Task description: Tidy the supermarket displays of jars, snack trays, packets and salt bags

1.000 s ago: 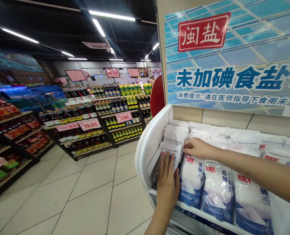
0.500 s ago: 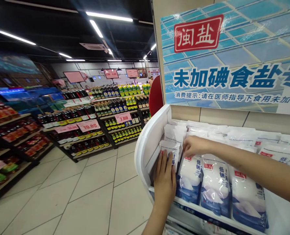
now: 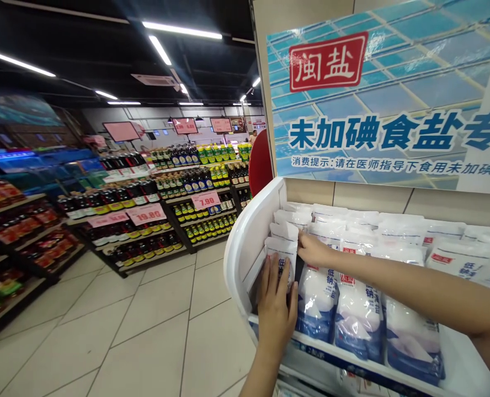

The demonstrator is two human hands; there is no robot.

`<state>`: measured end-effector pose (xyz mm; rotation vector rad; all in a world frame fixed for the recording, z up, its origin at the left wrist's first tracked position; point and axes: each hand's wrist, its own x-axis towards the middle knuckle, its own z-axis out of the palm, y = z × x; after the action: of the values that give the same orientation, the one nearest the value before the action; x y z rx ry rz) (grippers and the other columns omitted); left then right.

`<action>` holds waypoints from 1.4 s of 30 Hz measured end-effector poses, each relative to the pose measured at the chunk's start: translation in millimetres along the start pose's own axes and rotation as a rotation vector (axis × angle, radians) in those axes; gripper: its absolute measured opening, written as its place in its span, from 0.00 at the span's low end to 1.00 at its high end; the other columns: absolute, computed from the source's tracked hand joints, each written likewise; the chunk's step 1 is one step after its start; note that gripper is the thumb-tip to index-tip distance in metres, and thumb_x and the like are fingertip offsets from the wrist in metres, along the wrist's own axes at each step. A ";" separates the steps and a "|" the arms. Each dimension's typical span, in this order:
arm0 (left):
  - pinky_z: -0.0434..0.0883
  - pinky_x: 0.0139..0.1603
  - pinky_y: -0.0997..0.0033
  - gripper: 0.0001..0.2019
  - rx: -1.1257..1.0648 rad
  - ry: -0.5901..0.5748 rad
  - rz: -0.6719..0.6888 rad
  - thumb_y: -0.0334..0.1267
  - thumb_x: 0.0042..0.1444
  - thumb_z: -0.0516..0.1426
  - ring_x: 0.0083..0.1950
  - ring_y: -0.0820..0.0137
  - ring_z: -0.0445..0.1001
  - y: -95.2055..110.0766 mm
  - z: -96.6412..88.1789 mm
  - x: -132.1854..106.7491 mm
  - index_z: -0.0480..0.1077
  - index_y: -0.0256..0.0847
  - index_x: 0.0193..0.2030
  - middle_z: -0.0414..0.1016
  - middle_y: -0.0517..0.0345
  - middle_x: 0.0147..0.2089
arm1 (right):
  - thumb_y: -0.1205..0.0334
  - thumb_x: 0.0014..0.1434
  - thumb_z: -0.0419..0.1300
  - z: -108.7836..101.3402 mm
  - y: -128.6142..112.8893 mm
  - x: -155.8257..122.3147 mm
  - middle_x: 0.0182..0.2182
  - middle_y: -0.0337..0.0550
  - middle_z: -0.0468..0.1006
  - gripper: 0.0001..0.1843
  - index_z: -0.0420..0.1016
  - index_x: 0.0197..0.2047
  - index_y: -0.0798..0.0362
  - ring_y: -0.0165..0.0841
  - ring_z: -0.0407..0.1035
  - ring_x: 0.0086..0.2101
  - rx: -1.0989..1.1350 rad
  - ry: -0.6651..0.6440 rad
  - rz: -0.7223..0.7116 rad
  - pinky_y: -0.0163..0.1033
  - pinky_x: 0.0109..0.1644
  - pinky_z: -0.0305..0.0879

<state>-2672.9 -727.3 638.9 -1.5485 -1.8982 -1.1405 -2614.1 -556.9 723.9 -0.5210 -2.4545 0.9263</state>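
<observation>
My left hand (image 3: 276, 306) lies with outstretched fingers against the front of a white salt bag (image 3: 284, 251) in the leftmost row of the rack. Just behind that bag stands another salt bag (image 3: 285, 230), its top corner pinched by my right hand (image 3: 313, 249); the fingertips are partly hidden at its edge. Under my right forearm, several white and blue salt bags stand upright side by side, among them a near one (image 3: 317, 303) and one farther right (image 3: 413, 336).
The white rack (image 3: 239, 248) has a curved left side wall and a raised front lip. Above it hangs a blue salt sign (image 3: 377, 99) on a tiled wall. Bottle shelves (image 3: 116, 226) stand across the tiled floor (image 3: 158, 320) on the left.
My right hand has moved left and slightly forward to the rear bag, whose top now shows higher behind the front one. My left hand stays on the front bag. The view has shifted slightly.
</observation>
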 end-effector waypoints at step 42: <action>0.57 0.72 0.44 0.31 0.111 -0.297 0.079 0.35 0.69 0.47 0.78 0.56 0.39 -11.6 -8.8 10.4 0.42 0.47 0.76 0.44 0.51 0.77 | 0.42 0.68 0.50 -56.9 17.2 63.5 0.72 0.56 0.48 0.41 0.54 0.72 0.65 0.49 0.42 0.70 -0.831 -0.170 -0.376 0.55 0.74 0.36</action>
<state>-2688.2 -728.7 648.1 -1.7921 -2.0257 -0.7916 -2632.4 -484.2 768.1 -0.2131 -2.8851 -0.2422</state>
